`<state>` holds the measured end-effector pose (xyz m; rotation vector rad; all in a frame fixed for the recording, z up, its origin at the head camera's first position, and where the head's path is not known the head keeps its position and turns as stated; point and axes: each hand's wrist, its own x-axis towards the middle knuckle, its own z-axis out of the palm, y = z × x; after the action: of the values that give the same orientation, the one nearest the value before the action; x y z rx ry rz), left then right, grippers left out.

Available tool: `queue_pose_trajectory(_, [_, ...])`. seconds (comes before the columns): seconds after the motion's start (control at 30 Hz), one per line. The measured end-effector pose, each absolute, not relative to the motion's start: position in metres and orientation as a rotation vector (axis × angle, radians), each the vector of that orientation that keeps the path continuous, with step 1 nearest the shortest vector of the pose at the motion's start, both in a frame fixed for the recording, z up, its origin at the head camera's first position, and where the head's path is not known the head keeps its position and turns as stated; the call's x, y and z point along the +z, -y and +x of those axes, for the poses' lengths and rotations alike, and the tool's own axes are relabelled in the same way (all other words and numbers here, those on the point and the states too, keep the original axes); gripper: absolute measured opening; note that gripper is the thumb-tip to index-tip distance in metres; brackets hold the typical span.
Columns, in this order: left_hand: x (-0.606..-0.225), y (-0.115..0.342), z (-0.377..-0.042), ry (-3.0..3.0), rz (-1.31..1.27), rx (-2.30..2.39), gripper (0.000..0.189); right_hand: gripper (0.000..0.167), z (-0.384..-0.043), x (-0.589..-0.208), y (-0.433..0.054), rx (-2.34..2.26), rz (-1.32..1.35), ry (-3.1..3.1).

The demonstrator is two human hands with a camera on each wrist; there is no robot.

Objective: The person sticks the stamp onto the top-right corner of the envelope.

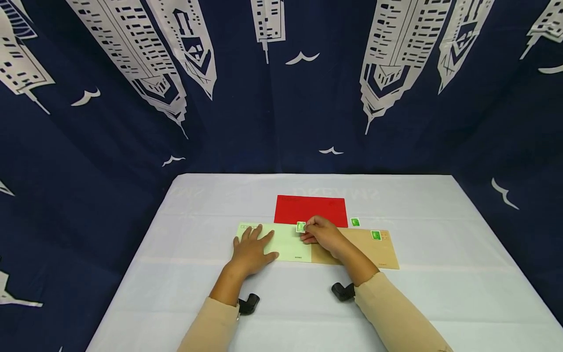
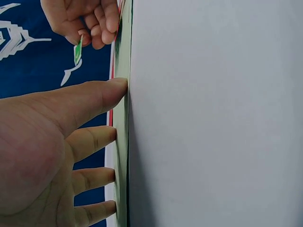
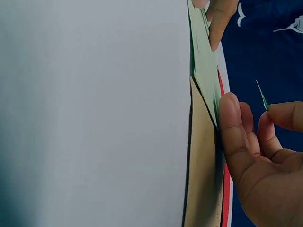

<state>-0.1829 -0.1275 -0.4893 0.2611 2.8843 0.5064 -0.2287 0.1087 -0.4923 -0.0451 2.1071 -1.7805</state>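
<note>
A pale green envelope (image 1: 290, 249) lies on the white table, its right end over a tan envelope (image 1: 365, 252). My left hand (image 1: 249, 253) presses on the green envelope's left part with fingers spread and straight. Between thumb and forefinger, my right hand (image 1: 324, 235) pinches a small green postage stamp (image 1: 301, 227). In the right wrist view the stamp (image 3: 263, 97) is seen edge-on, above the paper and apart from it. Two lower fingers of that hand are near the green envelope's right end. Another stamp (image 1: 376, 235) is on the tan envelope's upper right corner.
A red envelope (image 1: 310, 208) lies behind the green and tan ones, partly covered. A loose green stamp (image 1: 355, 222) lies on the white tablecloth (image 1: 198, 220) by its right edge. A dark blue curtain (image 1: 272, 122) with white building prints hangs behind the table.
</note>
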Motion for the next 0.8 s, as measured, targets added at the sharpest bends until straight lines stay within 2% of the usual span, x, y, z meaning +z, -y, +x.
queue_pose_trajectory(0.8, [-0.486, 0.124, -0.181, -2.883, 0.243, 0.498, 0.066, 0.013, -0.237, -0.499, -0.095, -1.659, 0.075, -2.252])
